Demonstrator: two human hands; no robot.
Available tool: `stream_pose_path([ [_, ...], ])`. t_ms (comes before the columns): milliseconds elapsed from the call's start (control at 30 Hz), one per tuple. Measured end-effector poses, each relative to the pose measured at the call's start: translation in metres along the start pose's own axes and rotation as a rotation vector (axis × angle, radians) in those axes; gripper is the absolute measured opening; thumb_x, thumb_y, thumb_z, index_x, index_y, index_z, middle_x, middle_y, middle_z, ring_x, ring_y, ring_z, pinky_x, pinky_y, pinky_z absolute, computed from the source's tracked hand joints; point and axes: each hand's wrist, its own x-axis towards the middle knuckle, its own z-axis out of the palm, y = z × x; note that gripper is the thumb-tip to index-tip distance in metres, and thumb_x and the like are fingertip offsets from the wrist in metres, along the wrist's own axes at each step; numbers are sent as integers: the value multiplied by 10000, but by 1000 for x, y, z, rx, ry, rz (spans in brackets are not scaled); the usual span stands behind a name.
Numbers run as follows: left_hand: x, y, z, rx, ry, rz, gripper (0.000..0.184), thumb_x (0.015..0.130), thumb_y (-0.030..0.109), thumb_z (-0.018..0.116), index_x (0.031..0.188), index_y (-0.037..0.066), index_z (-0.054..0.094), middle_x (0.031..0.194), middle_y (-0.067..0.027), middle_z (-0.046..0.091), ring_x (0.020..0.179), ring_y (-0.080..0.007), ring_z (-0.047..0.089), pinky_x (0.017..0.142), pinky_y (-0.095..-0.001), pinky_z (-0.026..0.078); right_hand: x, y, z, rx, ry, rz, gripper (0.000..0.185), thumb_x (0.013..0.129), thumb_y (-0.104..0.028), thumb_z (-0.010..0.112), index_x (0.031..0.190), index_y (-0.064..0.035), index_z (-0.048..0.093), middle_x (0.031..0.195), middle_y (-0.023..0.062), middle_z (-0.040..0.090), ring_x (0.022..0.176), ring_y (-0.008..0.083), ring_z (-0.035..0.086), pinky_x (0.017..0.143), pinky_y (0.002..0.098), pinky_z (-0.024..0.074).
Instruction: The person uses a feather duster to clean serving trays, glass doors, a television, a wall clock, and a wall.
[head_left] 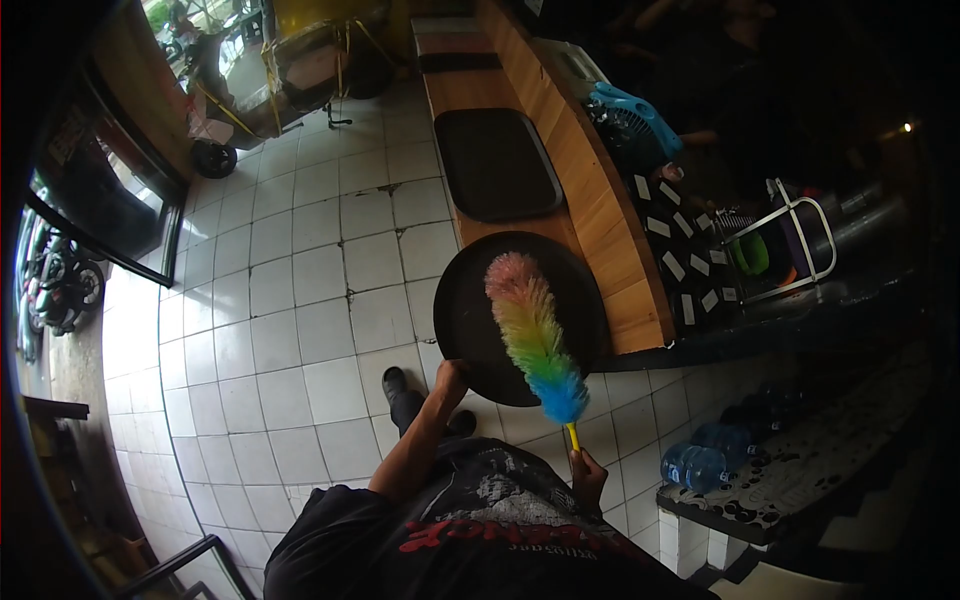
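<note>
The person's right hand (588,478) is holding the yellow handle (573,437) of a duster, the fingers curled snugly round it. The fluffy duster (535,340) is stretching up over the round tray, blue near the handle, then green and yellow, with pink at the tip. The left hand (450,377) is gripping the near left rim of that dark round tray (465,320), fingers closed on its edge. Apart from the duster above it, only the tray's own dark surface is showing.

Just beyond, a dark tray with rounded corners (498,165) is lying flat on the wooden shelf (565,240). Past the raised wooden board (600,215), a blue basket (635,110) is sitting in the gloom; it is too dim for me to be sure what is filling it. Near it, a white rack (825,240) is standing beside a green bowl (747,255). Low on the right, clear blue bottles (695,465) are resting on a patterned bench (770,500).

The round tray is jutting past the shelf's left edge, over the floor. On that side the pale tiled floor (300,330) is spreading wide towards the doorway, leaving the left elbow plenty of room, while the bench is narrowing the space on the right.
</note>
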Motion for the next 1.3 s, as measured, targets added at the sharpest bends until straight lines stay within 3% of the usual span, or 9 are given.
stream_pose_path([
  [33,-5,11,-2,573,-84,186,201,659,-67,500,851,-65,559,857,-154,609,813,-244,601,691,-325,480,3,0,2,-6,-4,6,241,873,-221,551,776,0,550,581,-70,344,560,32,302,482,214,241],
  [167,6,6,-8,310,-129,-61,163,676,-37,549,826,-32,613,837,-170,635,839,-290,618,725,-335,485,16,-2,15,-38,9,-13,270,869,-232,562,831,35,571,555,-18,379,567,50,340,479,229,301],
  [400,38,15,-40,453,-452,239,338,784,120,622,1091,-10,563,1018,-171,615,956,-284,599,776,-350,502,27,-49,63,29,114,37,258,870,-251,562,792,-6,585,554,-74,344,515,31,296,461,216,230],
  [500,61,1,-53,-343,-539,-467,620,784,284,662,1270,10,392,1194,-184,511,1062,-320,535,896,-369,471,29,-63,86,95,159,112,259,867,-259,570,809,-9,601,542,-74,347,494,28,292,445,219,218],
  [567,63,46,-56,-449,-592,-774,693,837,438,562,1330,29,295,1240,-199,453,1093,-354,496,907,-464,461,29,-72,100,122,196,124,259,864,-260,575,809,-8,603,536,-76,344,486,24,287,439,219,211],
  [800,80,77,-83,-288,-835,-710,775,832,578,465,1375,74,237,1296,-226,376,1106,-357,469,809,-522,482,23,-102,133,144,388,122,237,873,-221,567,851,9,620,522,-81,344,460,15,279,421,214,193],
  [1000,198,105,-99,-154,1,-442,793,714,638,551,1176,32,329,1014,-197,516,842,-267,552,662,-413,490,11,-125,144,118,575,191,237,891,-213,536,868,8,619,517,-57,363,466,28,309,410,223,226],
  [1167,305,149,-63,-61,54,-280,968,661,670,616,1234,-30,269,989,-181,518,806,-257,539,625,-425,493,-3,-134,152,75,658,220,228,887,-204,546,877,10,624,500,-41,369,458,30,311,408,224,241],
  [1300,353,136,-35,49,180,-161,693,812,514,542,1162,-61,375,948,-210,539,840,-300,547,714,-413,467,-11,-108,154,27,659,254,244,873,-196,572,995,9,625,500,-72,341,417,16,282,377,209,212],
])
